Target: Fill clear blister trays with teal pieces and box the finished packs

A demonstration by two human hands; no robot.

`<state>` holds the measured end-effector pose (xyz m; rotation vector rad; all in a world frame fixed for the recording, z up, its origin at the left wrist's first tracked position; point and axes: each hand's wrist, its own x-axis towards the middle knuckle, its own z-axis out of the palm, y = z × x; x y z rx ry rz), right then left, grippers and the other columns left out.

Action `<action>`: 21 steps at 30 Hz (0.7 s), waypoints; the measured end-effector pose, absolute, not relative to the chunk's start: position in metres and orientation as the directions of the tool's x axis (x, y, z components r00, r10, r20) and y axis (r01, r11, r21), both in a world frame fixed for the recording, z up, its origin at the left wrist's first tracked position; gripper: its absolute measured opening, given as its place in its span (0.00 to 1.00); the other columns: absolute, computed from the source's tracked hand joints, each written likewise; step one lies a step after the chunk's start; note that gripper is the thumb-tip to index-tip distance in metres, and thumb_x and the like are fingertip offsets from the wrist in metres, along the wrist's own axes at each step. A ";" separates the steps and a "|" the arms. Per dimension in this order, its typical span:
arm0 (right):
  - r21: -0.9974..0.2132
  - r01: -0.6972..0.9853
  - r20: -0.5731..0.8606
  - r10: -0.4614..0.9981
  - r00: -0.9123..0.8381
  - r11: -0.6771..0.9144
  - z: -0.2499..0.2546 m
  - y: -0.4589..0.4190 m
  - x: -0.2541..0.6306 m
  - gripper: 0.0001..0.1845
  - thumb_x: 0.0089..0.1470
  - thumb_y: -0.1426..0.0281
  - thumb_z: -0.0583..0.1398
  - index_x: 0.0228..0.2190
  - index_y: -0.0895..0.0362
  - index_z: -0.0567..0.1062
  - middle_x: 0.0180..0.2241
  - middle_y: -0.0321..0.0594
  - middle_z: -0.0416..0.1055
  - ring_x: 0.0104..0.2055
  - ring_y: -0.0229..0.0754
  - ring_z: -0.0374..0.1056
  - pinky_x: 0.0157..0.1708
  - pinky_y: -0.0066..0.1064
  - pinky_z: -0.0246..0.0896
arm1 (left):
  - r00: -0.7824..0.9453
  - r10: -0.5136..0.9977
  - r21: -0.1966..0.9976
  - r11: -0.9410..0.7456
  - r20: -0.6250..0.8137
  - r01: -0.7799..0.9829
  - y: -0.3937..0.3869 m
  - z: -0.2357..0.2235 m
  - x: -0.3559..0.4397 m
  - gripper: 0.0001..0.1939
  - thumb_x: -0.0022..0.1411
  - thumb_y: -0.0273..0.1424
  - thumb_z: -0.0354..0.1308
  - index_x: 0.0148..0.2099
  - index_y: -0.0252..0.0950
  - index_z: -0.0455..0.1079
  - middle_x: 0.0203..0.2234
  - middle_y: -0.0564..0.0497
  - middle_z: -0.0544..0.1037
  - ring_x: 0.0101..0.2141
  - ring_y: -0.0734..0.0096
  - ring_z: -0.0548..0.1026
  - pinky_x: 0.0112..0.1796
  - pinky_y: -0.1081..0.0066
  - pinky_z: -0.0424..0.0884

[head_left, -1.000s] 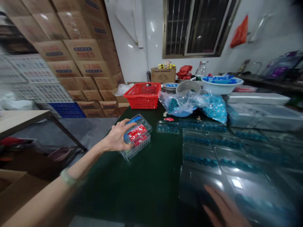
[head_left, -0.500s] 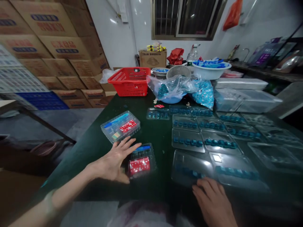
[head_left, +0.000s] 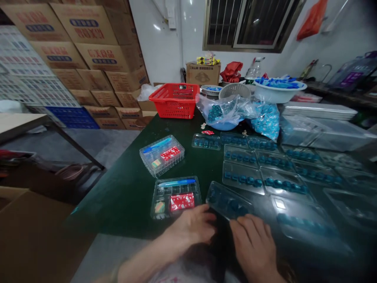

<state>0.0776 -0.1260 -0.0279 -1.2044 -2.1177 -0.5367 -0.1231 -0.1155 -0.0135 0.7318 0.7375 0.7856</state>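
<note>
My right hand (head_left: 255, 245) grips the near edge of a clear plastic tray (head_left: 226, 200) holding blue-green pieces; the tray is tilted up off the table. My left hand (head_left: 197, 226) is at the left end of that tray, its bent fingers blurred and partly hidden. Just left of it lies a clear compartment tray (head_left: 176, 188) with a blue pen (head_left: 179, 182), a red patterned packet (head_left: 182, 201) and a small striped block (head_left: 160, 207). Behind it, a stack of similar clear trays (head_left: 161, 155) carries the same kinds of items.
Rows of clear trays with blue-green pieces (head_left: 241, 173) cover the right side of the green table (head_left: 118, 188). At the back stand a red basket (head_left: 173, 102), plastic bags (head_left: 266, 120), a white basin (head_left: 279, 88) and stacked clear lids (head_left: 321, 122). Cartons (head_left: 97, 59) are piled left.
My left hand has moved right, off the compartment tray to the tray by my right hand. That tray has been turned and lifted at an angle. The view has shifted left.
</note>
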 end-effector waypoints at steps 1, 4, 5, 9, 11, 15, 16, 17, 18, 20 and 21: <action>0.024 0.860 0.713 0.594 -0.372 0.510 -0.025 -0.126 0.071 0.09 0.51 0.78 0.53 0.31 0.57 0.72 0.28 0.42 0.70 0.37 0.47 0.62 0.36 0.39 0.55 | 0.491 0.820 0.768 0.509 -0.295 -0.389 -0.112 -0.012 -0.114 0.34 0.46 0.30 0.67 0.54 0.39 0.58 0.47 0.40 0.66 0.42 0.59 0.71 0.32 0.70 0.68; -0.019 0.836 0.767 0.544 -0.340 0.549 -0.017 -0.130 0.051 0.12 0.54 0.78 0.49 0.28 0.58 0.72 0.28 0.42 0.70 0.36 0.46 0.63 0.37 0.41 0.54 | 0.482 0.849 0.694 0.480 -0.216 -0.537 -0.107 0.000 -0.099 0.31 0.51 0.28 0.64 0.55 0.41 0.56 0.48 0.43 0.65 0.44 0.60 0.69 0.38 0.67 0.68; -0.015 0.825 0.778 0.525 -0.345 0.565 -0.013 -0.131 0.045 0.13 0.54 0.78 0.48 0.27 0.59 0.72 0.27 0.42 0.70 0.36 0.46 0.64 0.37 0.41 0.54 | 0.484 0.855 0.662 0.474 -0.187 -0.581 -0.107 0.005 -0.098 0.31 0.51 0.27 0.63 0.56 0.42 0.55 0.48 0.44 0.65 0.45 0.62 0.69 0.42 0.66 0.66; 0.018 0.795 0.803 0.465 -0.373 0.606 0.007 -0.135 0.027 0.14 0.54 0.79 0.48 0.28 0.60 0.73 0.28 0.43 0.70 0.37 0.46 0.64 0.38 0.41 0.54 | 0.473 0.877 0.615 0.422 -0.089 -0.666 -0.110 0.013 -0.108 0.41 0.48 0.29 0.66 0.60 0.46 0.50 0.52 0.45 0.61 0.48 0.62 0.66 0.51 0.61 0.58; 0.027 0.770 0.829 0.416 -0.373 0.638 0.020 -0.136 0.019 0.14 0.52 0.80 0.49 0.28 0.61 0.73 0.28 0.43 0.71 0.36 0.46 0.64 0.38 0.41 0.54 | 0.419 0.908 0.637 0.336 -0.022 -0.694 -0.106 0.011 -0.118 0.50 0.41 0.31 0.70 0.61 0.49 0.45 0.56 0.44 0.56 0.51 0.54 0.62 0.49 0.59 0.60; 0.048 0.684 0.866 0.311 -0.392 0.728 0.040 -0.136 0.001 0.15 0.52 0.80 0.48 0.27 0.61 0.73 0.26 0.42 0.71 0.34 0.43 0.65 0.37 0.38 0.54 | 0.206 0.977 0.651 0.194 -0.059 -0.734 -0.095 0.008 -0.145 0.55 0.40 0.40 0.68 0.62 0.57 0.35 0.59 0.46 0.51 0.52 0.46 0.61 0.46 0.53 0.61; 0.056 0.661 0.872 0.286 -0.398 0.749 0.043 -0.136 -0.004 0.15 0.53 0.79 0.48 0.27 0.61 0.74 0.25 0.42 0.71 0.34 0.43 0.65 0.37 0.38 0.54 | 0.160 0.984 0.657 0.175 -0.084 -0.733 -0.095 0.010 -0.150 0.53 0.42 0.42 0.67 0.62 0.58 0.34 0.59 0.47 0.51 0.52 0.47 0.61 0.48 0.52 0.59; 0.062 0.636 0.876 0.264 -0.404 0.769 0.045 -0.135 -0.010 0.15 0.53 0.78 0.48 0.27 0.61 0.74 0.25 0.42 0.71 0.34 0.43 0.64 0.37 0.37 0.54 | 0.132 0.988 0.667 0.154 -0.084 -0.729 -0.097 0.014 -0.155 0.52 0.43 0.43 0.66 0.62 0.57 0.34 0.59 0.47 0.52 0.53 0.48 0.60 0.50 0.52 0.57; 0.065 0.610 0.876 0.247 -0.415 0.790 0.046 -0.135 -0.016 0.15 0.53 0.78 0.48 0.27 0.61 0.74 0.25 0.42 0.71 0.34 0.43 0.64 0.36 0.37 0.55 | 0.112 0.992 0.678 0.120 -0.056 -0.725 -0.100 0.019 -0.159 0.53 0.42 0.44 0.66 0.62 0.55 0.35 0.59 0.46 0.52 0.54 0.48 0.58 0.51 0.52 0.55; 0.057 0.565 0.866 0.240 -0.438 0.823 0.048 -0.133 -0.026 0.14 0.52 0.78 0.48 0.28 0.61 0.73 0.26 0.42 0.71 0.34 0.43 0.64 0.36 0.36 0.55 | 0.090 0.995 0.692 0.030 0.050 -0.721 -0.107 0.030 -0.163 0.56 0.38 0.46 0.68 0.63 0.52 0.36 0.59 0.45 0.51 0.56 0.47 0.54 0.53 0.51 0.53; 0.049 0.551 0.859 0.246 -0.449 0.833 0.048 -0.132 -0.030 0.14 0.51 0.78 0.48 0.28 0.61 0.73 0.27 0.41 0.71 0.34 0.42 0.64 0.36 0.36 0.55 | 0.065 0.994 0.698 -0.017 0.090 -0.716 -0.109 0.035 -0.164 0.57 0.37 0.47 0.67 0.63 0.51 0.36 0.59 0.44 0.51 0.56 0.47 0.53 0.53 0.51 0.54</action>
